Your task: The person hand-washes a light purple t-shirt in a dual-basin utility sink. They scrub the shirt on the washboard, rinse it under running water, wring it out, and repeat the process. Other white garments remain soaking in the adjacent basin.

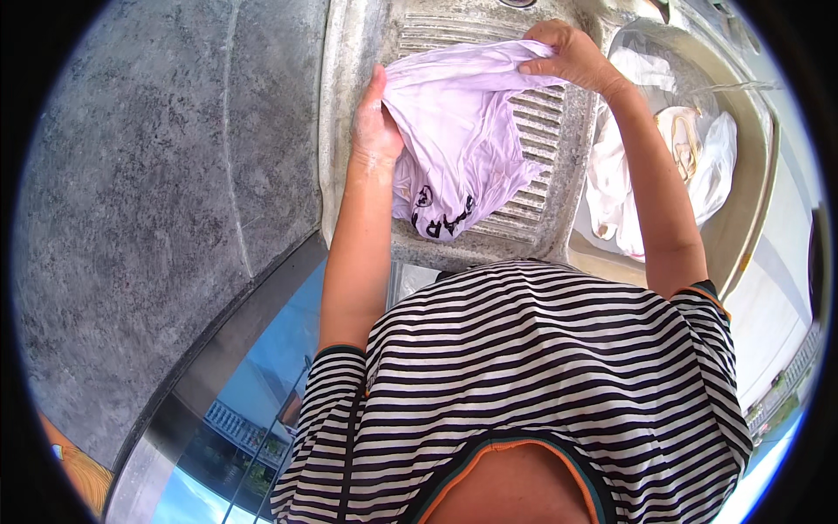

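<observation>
1. Lavender cloth point(463, 105): lies and hangs over the ribbed washboard point(539, 122), its upper part spread between both hands near the board's far edge; its lower part is bunched toward the near edge, where black markings point(441, 218) show.
2. Left hand point(377, 131): grasps the left side of the lavender cloth beside the washboard's left edge; one digit points upward outside the fabric, while the other fingers are largely hidden behind it.
3. Right hand point(572, 59): pinches the upper right corner of the lavender cloth between thumb and fingers, near the washboard's right edge.
4. Basin point(758, 175): adjoins the washboard's right edge and contains white cloths point(608, 179) in water; the right forearm crosses above it. A thin water stream point(746, 86) enters over its right rim.
5. Grey slab point(157, 157): borders the washboard's left edge.
6. Striped shirt point(541, 341): worn by the person, at the washboard's near edge.
</observation>
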The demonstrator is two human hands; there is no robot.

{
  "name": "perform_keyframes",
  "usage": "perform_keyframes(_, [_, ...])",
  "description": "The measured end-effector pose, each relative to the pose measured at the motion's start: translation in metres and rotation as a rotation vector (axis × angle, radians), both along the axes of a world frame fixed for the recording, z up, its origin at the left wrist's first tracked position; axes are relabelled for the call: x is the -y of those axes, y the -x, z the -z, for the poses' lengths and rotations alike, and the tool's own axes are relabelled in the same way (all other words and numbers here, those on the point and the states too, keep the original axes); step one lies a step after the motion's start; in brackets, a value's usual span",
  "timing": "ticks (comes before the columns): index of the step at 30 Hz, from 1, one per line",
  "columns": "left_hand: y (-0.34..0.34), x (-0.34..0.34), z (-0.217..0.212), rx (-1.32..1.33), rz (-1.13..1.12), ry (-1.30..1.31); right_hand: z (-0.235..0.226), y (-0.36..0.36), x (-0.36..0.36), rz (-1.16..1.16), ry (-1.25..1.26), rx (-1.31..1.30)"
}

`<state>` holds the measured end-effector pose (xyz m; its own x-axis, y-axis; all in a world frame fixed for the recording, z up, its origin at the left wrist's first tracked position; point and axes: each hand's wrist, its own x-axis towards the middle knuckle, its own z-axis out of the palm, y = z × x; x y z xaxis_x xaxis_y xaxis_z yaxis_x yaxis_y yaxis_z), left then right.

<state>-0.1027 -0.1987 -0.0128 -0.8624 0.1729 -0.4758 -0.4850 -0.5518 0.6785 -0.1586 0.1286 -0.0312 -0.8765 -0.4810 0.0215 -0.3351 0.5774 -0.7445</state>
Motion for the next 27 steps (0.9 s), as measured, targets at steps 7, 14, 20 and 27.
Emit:
perform_keyframes(7, [-0.017,-0.027,0.002,0.198,0.001,-0.506,-0.060,-0.101,0.192,0.069,0.311,-0.480])
perform_keyframes(14, [-0.004,-0.077,0.001,0.217,-0.139,-0.173,-0.011,-0.011,0.164,0.520,0.011,-0.070])
perform_keyframes(20, [-0.011,-0.025,0.031,-0.018,0.107,-0.364,-0.062,-0.101,0.203,0.153,0.224,-0.352])
perform_keyframes(27, [-0.025,-0.086,-0.027,0.353,-0.144,-0.108,-0.006,-0.023,0.124,0.393,-0.163,-0.298])
